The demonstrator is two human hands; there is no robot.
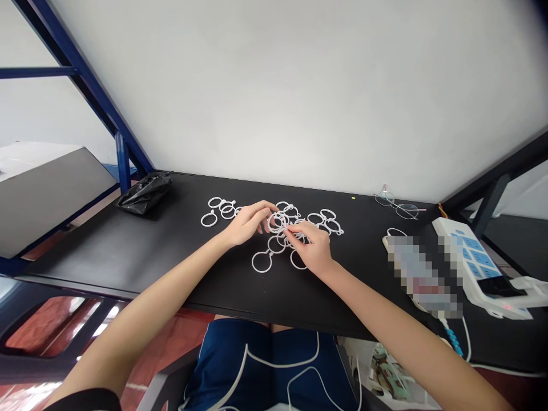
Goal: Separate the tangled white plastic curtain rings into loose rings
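Observation:
Several white plastic rings (326,221) lie scattered in a heap on the black table (141,251), some joined in pairs. My left hand (249,222) rests over the middle of the heap, fingers stretched toward the rings and touching them. My right hand (311,244) is pinched on a white ring (284,231) at the heap's centre. A double ring (266,256) lies just in front of both hands. Further loose rings (214,211) sit to the left of my left hand.
A crumpled black bag (144,193) lies at the table's back left. Eyeglasses (397,204) rest at the back right. A white and blue power strip (475,260) and a blurred object (422,279) occupy the right side. White cables (295,365) hang over my lap.

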